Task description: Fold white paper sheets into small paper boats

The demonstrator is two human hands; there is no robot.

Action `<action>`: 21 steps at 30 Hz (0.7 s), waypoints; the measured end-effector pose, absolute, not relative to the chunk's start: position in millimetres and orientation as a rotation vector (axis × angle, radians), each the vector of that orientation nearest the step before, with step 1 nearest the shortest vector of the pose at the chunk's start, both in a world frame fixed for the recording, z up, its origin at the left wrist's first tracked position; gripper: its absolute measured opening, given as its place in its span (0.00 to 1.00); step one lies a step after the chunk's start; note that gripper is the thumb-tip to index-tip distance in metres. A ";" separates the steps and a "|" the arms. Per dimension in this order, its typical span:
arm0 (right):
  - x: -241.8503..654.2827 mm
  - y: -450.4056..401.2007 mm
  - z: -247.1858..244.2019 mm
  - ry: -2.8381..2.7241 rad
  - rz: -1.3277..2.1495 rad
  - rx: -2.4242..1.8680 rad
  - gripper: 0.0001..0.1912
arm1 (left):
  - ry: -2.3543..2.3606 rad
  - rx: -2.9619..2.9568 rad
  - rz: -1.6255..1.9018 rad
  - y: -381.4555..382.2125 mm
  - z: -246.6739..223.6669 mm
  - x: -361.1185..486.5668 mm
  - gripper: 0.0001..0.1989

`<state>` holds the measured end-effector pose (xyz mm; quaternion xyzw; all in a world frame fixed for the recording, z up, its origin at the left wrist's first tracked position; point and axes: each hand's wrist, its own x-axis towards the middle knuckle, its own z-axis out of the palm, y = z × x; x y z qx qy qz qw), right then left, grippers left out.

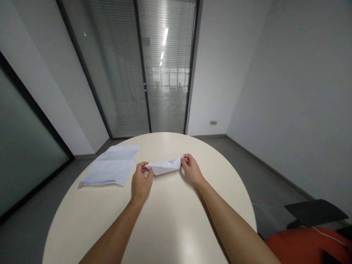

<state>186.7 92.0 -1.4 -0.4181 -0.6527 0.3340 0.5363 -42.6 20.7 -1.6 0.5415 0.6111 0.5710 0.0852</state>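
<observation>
A folded white paper boat [165, 167] is stretched between my two hands, just over the round cream table [162, 216]. My left hand [142, 180] pinches its left tip between thumb and fingers. At the opposite tip, my right hand [191, 168] is closed in a similar pinch. The paper's long side faces me, and a small peak rises at its middle. Left of my left hand lies a stack of white paper sheets [112, 165], with creased, uneven edges.
An orange-red chair [297, 245] with a black armrest [316, 212] stands to the right of the table. Beyond the far edge is a glass partition with blinds [167, 95]. White walls [220, 66] enclose the right side.
</observation>
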 end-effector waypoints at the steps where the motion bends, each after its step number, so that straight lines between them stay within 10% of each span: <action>1: 186.0 91.6 -2.2 -1.572 0.798 -0.989 0.15 | 1.853 1.688 1.689 19.4 0.0 -42.3 0.14; 21: 186.9 80.7 -3.0 -1.847 0.691 -1.312 0.11 | 1.544 2.289 1.260 21.2 -11.4 -41.1 0.19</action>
